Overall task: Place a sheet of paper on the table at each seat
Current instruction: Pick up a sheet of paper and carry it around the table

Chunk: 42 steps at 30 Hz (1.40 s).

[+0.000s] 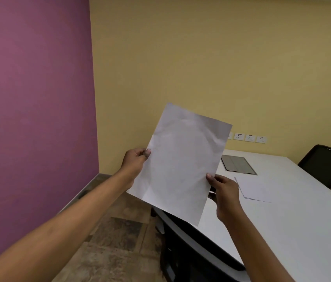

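I hold a white, slightly creased sheet of paper (182,159) up in the air, tilted, over the near-left corner of the white table (302,224). My left hand (134,161) pinches its left edge with the thumb on top. My right hand (223,192) grips its lower right edge. Another white sheet (254,189) lies flat on the table just right of my right hand.
A black chair (189,247) is tucked under the table's near-left edge below the held sheet. Another black chair (327,163) stands at the far right side. A grey cable hatch (238,164) is set in the tabletop. Wall sockets (249,137) line the yellow wall.
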Available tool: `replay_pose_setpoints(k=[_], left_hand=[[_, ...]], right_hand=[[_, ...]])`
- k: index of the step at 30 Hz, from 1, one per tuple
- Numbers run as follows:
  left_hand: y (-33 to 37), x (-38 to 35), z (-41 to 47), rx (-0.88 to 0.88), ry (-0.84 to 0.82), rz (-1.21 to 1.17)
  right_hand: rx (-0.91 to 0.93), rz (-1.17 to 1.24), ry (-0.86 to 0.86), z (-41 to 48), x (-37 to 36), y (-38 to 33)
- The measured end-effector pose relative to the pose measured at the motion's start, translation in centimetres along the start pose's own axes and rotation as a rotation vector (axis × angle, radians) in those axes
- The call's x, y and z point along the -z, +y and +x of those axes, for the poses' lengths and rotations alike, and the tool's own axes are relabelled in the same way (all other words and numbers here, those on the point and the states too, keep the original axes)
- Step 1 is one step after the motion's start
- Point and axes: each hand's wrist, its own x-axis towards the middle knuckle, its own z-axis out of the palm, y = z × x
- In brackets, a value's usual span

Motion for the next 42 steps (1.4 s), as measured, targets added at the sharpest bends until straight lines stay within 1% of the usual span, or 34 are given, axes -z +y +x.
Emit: replay_pose_setpoints(k=[4,8,15,22,27,32,37,42], left_hand=[[-2.6,3.2,5.0,0.004,-0.047,0.017],[-4.7,6.2,12.0,-0.004,-0.103,0.040],[-7.6,10.0,25.6,-0.028,-0.223,0.189],[-13.2,11.6,37.1,0.030,-0.285,0.246],[-17.8,12.4,46.4,0.035,-0.413,0.327],[-21.1,12.9,57.1,0.015,-0.544,0.330],[-23.5,12.0,66.9,-0.002,-0.636,0.373],[-26.1,10.4,74.7,-0.019,-0.692,0.368]], right_hand=[[0.008,-0.019,0.006,3.5,-4.5,2.1],[0.019,-0.008,0.019,8.8,-9.1,4.1],[-0.002,-0.049,0.114,18.8,-16.5,7.3],[-0.028,-0.158,0.209,27.2,-22.2,10.3],[-0.056,-0.181,0.321,33.0,-26.5,14.2],[-0.082,-0.170,0.459,39.1,-31.7,18.1],[-0.082,-0.183,0.587,44.8,-36.4,20.5],[-0.090,-0.186,0.697,50.3,-39.2,22.7]])
